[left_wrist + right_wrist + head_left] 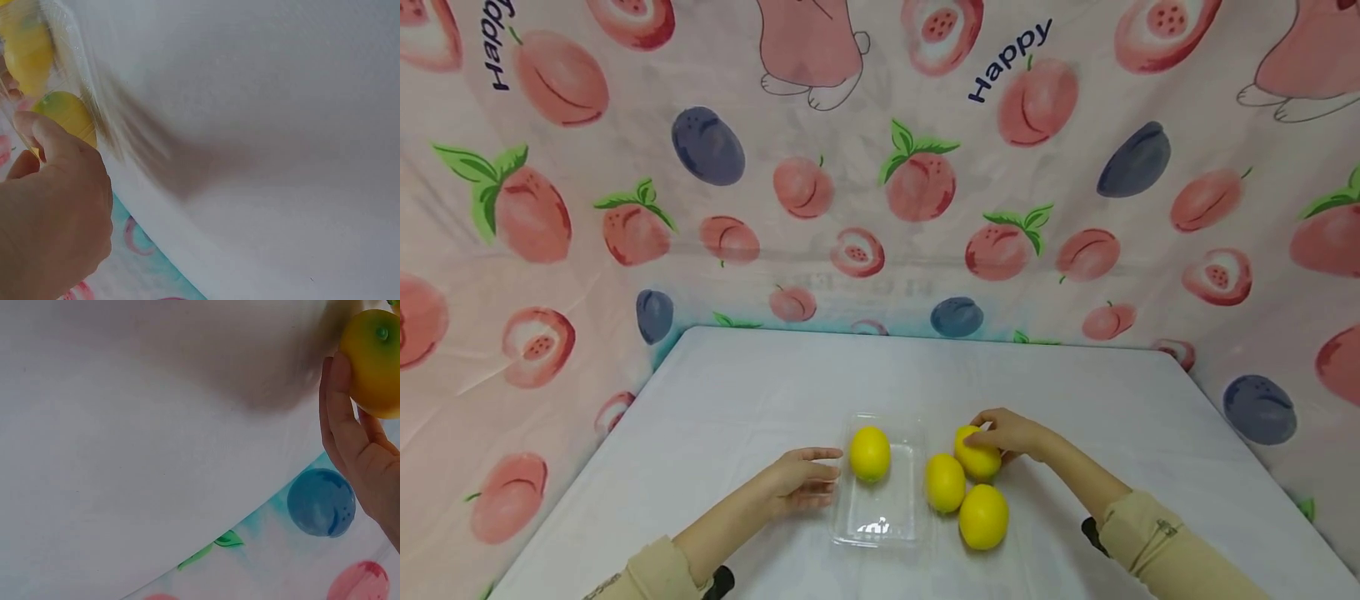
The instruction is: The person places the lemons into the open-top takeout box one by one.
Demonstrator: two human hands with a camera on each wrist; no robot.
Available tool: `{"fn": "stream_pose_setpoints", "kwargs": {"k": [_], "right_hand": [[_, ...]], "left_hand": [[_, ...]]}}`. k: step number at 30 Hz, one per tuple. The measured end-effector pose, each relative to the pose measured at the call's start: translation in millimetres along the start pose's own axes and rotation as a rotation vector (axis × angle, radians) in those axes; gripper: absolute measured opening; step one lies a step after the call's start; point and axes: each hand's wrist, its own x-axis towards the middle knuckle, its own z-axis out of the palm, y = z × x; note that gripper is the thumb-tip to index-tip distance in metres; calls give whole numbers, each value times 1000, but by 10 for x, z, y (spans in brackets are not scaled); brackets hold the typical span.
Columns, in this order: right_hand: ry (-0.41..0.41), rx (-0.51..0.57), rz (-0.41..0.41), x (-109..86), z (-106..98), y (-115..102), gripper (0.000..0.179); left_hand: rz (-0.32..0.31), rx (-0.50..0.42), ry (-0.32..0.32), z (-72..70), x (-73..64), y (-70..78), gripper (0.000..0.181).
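Note:
My right hand [1011, 433] holds a yellow lemon [976, 462] between thumb and fingers, to the right of a clear plastic box [880, 529]. In the right wrist view that lemon [378, 369] shows a green stem end. Two more lemons, one [945, 483] beside the box and another [984, 517] nearer me, lie close to it. Inside the box, toward its far left, sits a single lemon [869, 454]. My left hand [801, 482] is at the box's left wall with its fingers extended; whether they touch the wall I cannot tell.
A white-covered table [760, 375] bears everything. Behind and along its sides hangs a cloth [820, 250] printed with peaches and dark blue fruit.

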Motion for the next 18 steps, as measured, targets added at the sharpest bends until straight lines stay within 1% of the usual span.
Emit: {"fn": "stream_pose_setpoints", "kwargs": {"k": [4,8,13,18], "right_hand": [[16,6,-2,5,-21,2,44],[27,22,-8,11,-58,-11,48],[36,55,-35,12,-119,-42,52],[40,92,-71,18,-137,-90,52]], "left_hand": [[-14,-29,-62,-50,28,-5,40],[-9,-34,-85,-66,42,-14,38],[4,-42,-86,-42,32,-1,36],[5,-61,-58,-15,11,16,33]]}}
